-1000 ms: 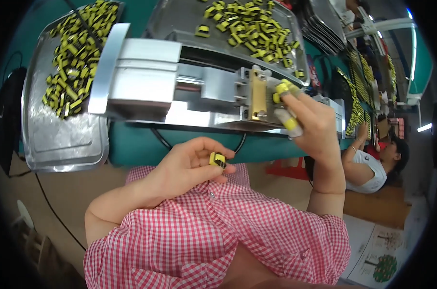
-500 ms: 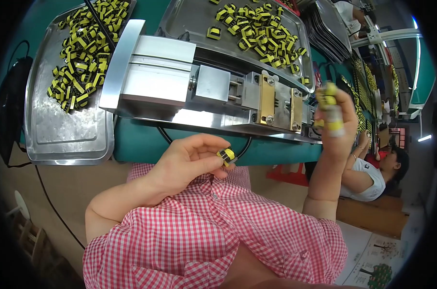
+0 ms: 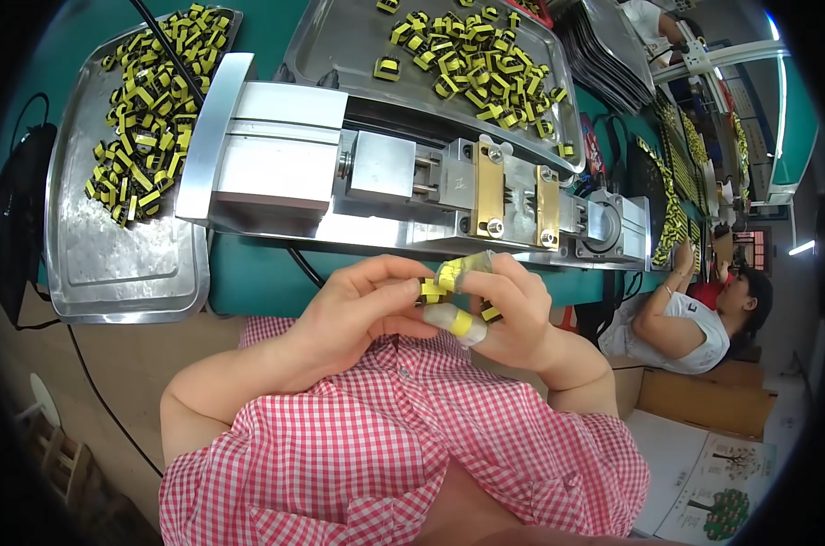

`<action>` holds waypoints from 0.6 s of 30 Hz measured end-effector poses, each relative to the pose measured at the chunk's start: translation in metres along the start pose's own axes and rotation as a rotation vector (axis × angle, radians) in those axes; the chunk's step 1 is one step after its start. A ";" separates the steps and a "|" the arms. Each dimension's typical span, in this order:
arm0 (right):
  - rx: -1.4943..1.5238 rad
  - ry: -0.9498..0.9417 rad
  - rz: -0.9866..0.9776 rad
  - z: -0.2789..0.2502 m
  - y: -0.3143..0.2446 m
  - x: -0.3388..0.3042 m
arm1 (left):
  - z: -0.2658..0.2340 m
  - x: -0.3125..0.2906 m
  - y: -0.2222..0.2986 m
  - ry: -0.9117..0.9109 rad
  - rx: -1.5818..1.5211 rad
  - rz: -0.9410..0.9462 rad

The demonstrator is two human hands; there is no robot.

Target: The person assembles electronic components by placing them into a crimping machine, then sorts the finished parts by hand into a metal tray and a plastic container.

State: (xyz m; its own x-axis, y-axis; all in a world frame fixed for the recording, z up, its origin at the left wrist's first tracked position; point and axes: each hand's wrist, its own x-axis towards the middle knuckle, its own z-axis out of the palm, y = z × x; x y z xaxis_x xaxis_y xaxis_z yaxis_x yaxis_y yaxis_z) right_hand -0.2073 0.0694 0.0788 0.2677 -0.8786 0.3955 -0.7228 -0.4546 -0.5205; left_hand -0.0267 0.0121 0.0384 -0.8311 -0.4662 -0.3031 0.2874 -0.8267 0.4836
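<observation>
Right hand (image 3: pixel 517 318) has swung in from the machine's right end and meets my left hand (image 3: pixel 350 296) in front of the machine (image 3: pixel 280 150); left has barely shifted since the last frame. I have the left thumb and fingers pinching a small yellow-and-black part (image 3: pixel 430 290), just in front of the machine and apart from it. Right index finger and thumb, both in yellow-banded clear covers (image 3: pixel 441 316), are up at that same part; I can't tell if they grip it, contact is hidden. Right's other fingers curl around a second yellow-and-black part (image 3: pixel 490 312). On the machine, two brass-coloured plates (image 3: pixel 489 191) stand apart. Left of the machine: steel tray (image 3: pixel 112 278) with a heap of similar parts (image 3: pixel 144 136). Behind it: another steel tray (image 3: pixel 339 41) with a second heap (image 3: pixel 471 59). Stacked dark trays (image 3: pixel 603 59) behind its right end. Right of the machine: co-worker in a white top (image 3: pixel 681 323).
</observation>
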 end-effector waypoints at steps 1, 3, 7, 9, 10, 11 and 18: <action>-0.019 0.013 -0.010 0.001 0.000 0.000 | 0.001 0.000 0.001 0.011 0.007 -0.026; -0.038 0.027 -0.024 0.002 0.003 0.000 | 0.001 0.000 0.001 0.022 0.016 -0.049; -0.093 -0.044 -0.063 -0.005 -0.001 0.004 | 0.001 0.000 0.001 0.024 0.083 -0.090; -0.085 -0.095 -0.013 -0.009 -0.005 0.006 | 0.001 0.000 0.001 0.042 0.113 -0.099; -0.072 -0.101 -0.003 -0.009 -0.006 0.006 | 0.001 0.000 0.001 0.016 0.184 -0.086; -0.060 -0.109 0.007 -0.010 -0.007 0.007 | 0.001 0.001 0.002 -0.012 0.254 -0.074; -0.078 -0.066 0.195 -0.042 -0.007 0.016 | 0.004 -0.002 0.006 -0.061 0.338 -0.053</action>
State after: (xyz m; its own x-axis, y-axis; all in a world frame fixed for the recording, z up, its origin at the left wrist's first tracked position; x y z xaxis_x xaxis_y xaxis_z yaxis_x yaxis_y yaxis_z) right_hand -0.2246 0.0650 0.1204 0.1577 -0.9576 0.2411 -0.8112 -0.2649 -0.5214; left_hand -0.0256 0.0089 0.0453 -0.8706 -0.3974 -0.2899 0.0781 -0.6935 0.7162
